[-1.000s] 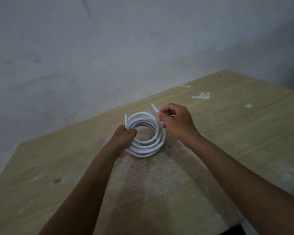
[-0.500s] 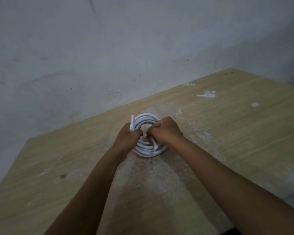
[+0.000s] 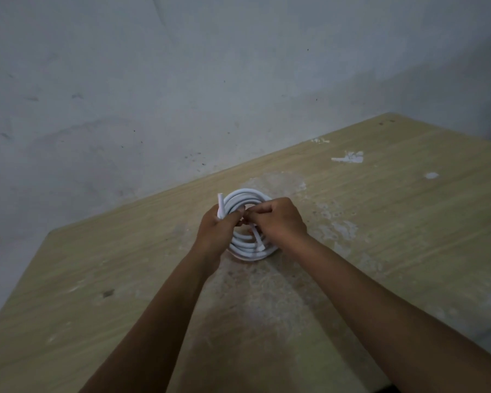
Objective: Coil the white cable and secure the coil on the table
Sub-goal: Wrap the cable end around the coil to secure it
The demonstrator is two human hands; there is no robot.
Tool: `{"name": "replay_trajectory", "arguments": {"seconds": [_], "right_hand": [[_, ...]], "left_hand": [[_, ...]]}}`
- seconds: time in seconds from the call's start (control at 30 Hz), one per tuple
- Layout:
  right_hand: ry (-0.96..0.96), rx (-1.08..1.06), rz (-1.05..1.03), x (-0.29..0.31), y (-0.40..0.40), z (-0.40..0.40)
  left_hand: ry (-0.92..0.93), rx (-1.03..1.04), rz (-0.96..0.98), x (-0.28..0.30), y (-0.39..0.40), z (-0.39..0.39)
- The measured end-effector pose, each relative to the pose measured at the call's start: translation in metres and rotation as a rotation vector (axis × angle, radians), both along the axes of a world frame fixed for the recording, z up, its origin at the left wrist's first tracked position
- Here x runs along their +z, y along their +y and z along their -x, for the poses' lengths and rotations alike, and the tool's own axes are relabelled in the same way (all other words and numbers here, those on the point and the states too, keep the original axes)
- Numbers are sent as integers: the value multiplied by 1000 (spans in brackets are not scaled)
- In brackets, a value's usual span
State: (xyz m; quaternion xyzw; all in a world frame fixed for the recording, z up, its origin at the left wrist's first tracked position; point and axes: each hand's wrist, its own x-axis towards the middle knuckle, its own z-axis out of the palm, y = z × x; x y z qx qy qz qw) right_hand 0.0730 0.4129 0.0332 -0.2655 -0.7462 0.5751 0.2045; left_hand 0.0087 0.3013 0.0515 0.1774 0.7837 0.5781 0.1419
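My fingers (image 3: 262, 215) pinched one cable (image 3: 245, 198) coil at frame centre: left hand (image 3: 214, 232) gripped its side, right hand (image 3: 281, 222) a loose end. Table (image 3: 408, 222) lay open on both sides; its far edge met the wall (image 3: 153, 80).

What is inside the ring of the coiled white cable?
Fingers of the left hand and right hand meet over the white cable coil's centre. One loose end crosses its near loops; the table inside is mostly covered.
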Motion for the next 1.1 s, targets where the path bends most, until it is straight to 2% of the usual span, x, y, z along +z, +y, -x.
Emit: {"name": "replay_trajectory", "arguments": {"seconds": [0.33, 0.5, 0.67, 0.77, 0.93, 1.1], "right_hand": [[39, -9, -179, -11, -2, -4], [105, 65, -157, -15, 6, -5], [336, 277, -511, -25, 14, -23], [376, 414, -627, -33, 17, -29], [548, 261, -616, -36, 17, -22], [551, 48, -574, -34, 21, -10]], "left_hand": [[-84, 100, 21, 8, 7, -1], [-119, 124, 46, 10, 10, 1], [-232, 174, 1, 10, 12, 6], [-268, 190, 0, 9, 12, 10], [-219, 203, 31, 5, 13, 11], [-33, 84, 99, 7, 10, 6]]}}
